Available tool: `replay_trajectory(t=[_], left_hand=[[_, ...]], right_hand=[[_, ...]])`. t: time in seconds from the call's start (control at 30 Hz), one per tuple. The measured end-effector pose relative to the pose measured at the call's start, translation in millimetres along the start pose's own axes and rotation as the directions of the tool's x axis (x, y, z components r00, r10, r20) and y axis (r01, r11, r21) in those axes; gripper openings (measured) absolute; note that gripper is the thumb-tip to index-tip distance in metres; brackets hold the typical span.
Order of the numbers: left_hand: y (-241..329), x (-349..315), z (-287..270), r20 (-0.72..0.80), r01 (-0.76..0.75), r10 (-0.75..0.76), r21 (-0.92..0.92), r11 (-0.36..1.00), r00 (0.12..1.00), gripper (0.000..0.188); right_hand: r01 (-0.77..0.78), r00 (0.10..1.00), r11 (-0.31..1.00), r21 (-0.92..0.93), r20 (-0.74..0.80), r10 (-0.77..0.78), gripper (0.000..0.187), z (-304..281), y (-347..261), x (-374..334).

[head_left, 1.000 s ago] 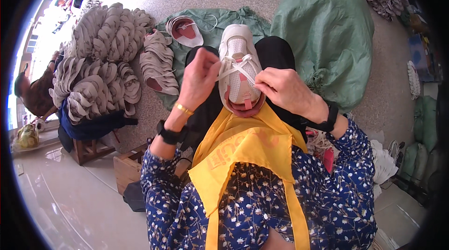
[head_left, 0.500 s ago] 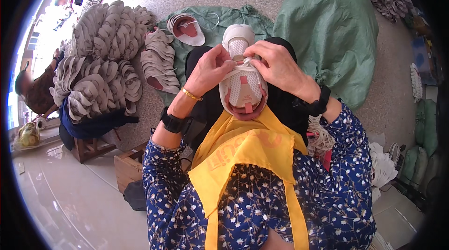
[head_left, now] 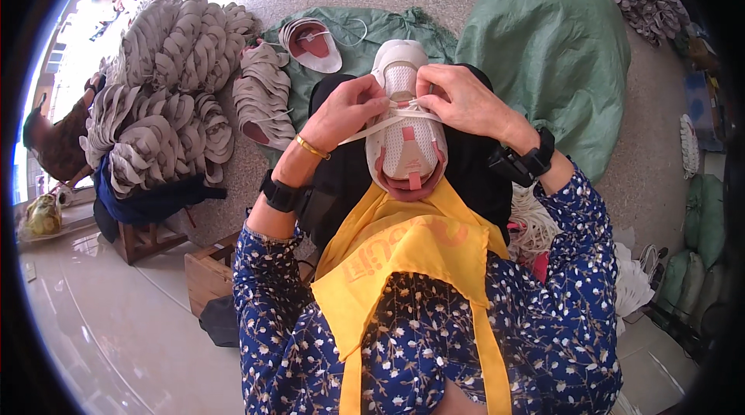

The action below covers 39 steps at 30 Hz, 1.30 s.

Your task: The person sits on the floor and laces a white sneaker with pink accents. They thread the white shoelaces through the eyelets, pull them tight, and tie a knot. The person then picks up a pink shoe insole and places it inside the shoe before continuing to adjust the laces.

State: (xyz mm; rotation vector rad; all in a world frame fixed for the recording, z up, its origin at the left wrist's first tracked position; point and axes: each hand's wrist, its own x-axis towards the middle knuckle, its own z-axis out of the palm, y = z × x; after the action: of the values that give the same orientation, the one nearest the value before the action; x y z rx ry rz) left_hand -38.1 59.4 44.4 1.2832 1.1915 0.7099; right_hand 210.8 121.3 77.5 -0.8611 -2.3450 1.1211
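Observation:
A white mesh shoe upper [head_left: 397,155] with pink trim lies in my lap, its rounded toe pointing away from me. Across its middle runs a white shoelace [head_left: 405,114], with one loose end trailing out to the left under my wrist. My left hand [head_left: 355,111] pinches the lace at the left side of the shoe, thumb against forefinger. On the other side, my right hand [head_left: 459,101] has thumb and forefinger closed on the lace, close to the eyelets. A yellow apron [head_left: 403,252] covers my lap below the heel end.
Another upper [head_left: 334,62] lies on green sacking [head_left: 361,23] ahead. Stacks of grey uppers [head_left: 167,124] stand at left, with a shorter row [head_left: 264,97] beside my knee. A bulging green sack [head_left: 547,58] sits at right. White laces [head_left: 531,221] hang by my right hip.
My hands have moved slightly apart, drawing the lace out across the shoe. A loose lace end now shows at the left. The shoe stays in my lap.

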Motion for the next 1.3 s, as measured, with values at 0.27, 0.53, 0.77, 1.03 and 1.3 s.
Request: replay_trajectory(t=[0.27,0.53,0.77,1.03,1.3], left_hand=[[7.4,-2.0,1.6,0.029,0.073,-0.071,-0.047,0.996,0.997,0.014],[12.3,-2.3,3.1,0.000,0.068,-0.068,0.030,0.997,0.998,0.016],[12.6,-7.4,-3.0,0.070,0.019,-0.022,0.039,0.999,0.997,0.010],[4.0,-6.6,2.8,-0.020,-0.021,0.022,0.040,0.999,1.000,0.012],[-3.9,-6.5,11.0,-0.121,-0.050,0.063,0.107,0.993,0.991,0.007]], right_hand=[[-0.180,0.979,0.972,0.149,0.128,0.161,0.013,0.7,13.6,-1.6],[-0.266,0.959,0.878,0.397,0.205,0.198,0.012,2.8,24.5,-2.3],[-0.199,0.977,0.952,0.234,-0.029,0.211,0.016,6.2,-1.7,-24.9],[-0.101,0.986,0.992,0.077,-0.122,0.110,0.018,13.5,-20.6,-25.8],[0.330,0.911,0.811,-0.483,-0.061,-0.407,0.016,11.6,-23.8,-23.3]])
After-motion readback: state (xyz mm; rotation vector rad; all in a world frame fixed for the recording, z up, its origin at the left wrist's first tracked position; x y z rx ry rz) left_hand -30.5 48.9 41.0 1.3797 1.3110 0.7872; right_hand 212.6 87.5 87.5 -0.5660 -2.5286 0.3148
